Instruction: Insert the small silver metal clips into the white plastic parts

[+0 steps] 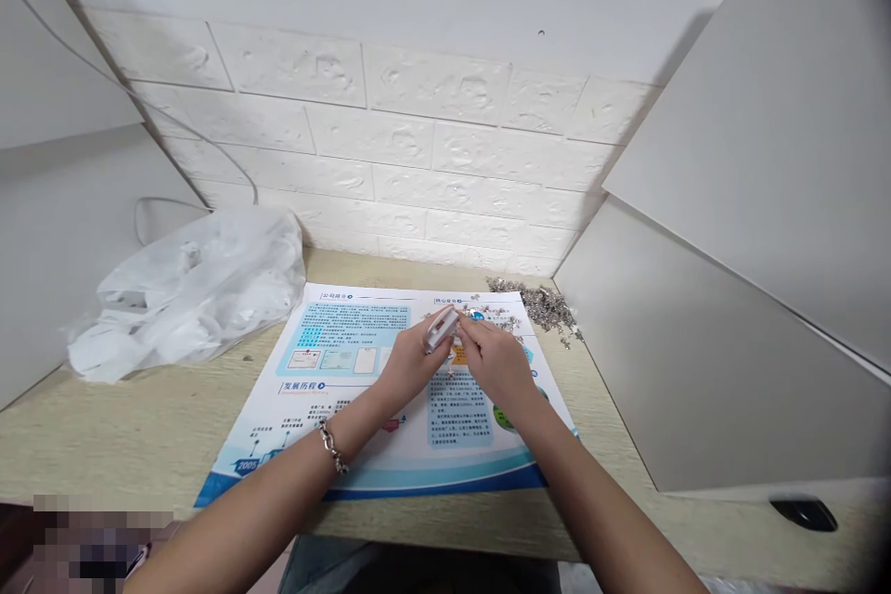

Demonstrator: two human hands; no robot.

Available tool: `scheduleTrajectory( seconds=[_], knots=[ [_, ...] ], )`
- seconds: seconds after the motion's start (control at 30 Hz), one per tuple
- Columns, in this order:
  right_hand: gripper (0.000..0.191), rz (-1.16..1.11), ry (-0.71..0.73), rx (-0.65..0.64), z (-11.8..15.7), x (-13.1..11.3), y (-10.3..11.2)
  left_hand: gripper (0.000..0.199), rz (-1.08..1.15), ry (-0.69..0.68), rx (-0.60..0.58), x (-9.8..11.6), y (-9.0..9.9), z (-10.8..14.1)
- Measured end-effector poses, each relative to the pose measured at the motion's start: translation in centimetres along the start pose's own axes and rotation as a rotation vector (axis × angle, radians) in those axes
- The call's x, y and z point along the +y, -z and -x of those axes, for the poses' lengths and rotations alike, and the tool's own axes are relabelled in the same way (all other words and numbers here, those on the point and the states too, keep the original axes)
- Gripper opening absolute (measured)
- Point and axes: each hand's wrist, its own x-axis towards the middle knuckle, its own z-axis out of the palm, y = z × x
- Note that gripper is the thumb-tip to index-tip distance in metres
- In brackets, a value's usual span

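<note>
Between left hand (412,358), gripping it, and closed right hand (499,358): small white piece (441,330).

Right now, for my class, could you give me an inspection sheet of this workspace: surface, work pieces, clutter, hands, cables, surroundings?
Surface: wood-grain table, printed sheet lying on it.
Work pieces: small white object; small metallic pieces heaped at the sheet's far right corner.
Clutter: plastic bag at left; dark oval thing at right.
Hands: left hand grips the white object; right hand beside it, hold unclear.
Cables: pale cable at left.
Surroundings: brick-patterned wall, pale side panels.
</note>
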Motion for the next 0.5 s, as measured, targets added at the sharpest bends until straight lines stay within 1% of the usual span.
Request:
scheduleTrajectory(
  seconds=[0.27, 0.5],
  knots=[
    [0.035, -0.066, -0.035, 0.115, 0.1, -0.2, -0.9, 0.039, -0.033, -0.016, 0.000, 0.6, -0.3, 0.2],
    [0.033, -0.072, -0.035, 0.148, 0.0, -0.1, -1.2, 0.041, -0.035, -0.019, 0.040, 0.4, -0.7, 0.4]
  ],
)
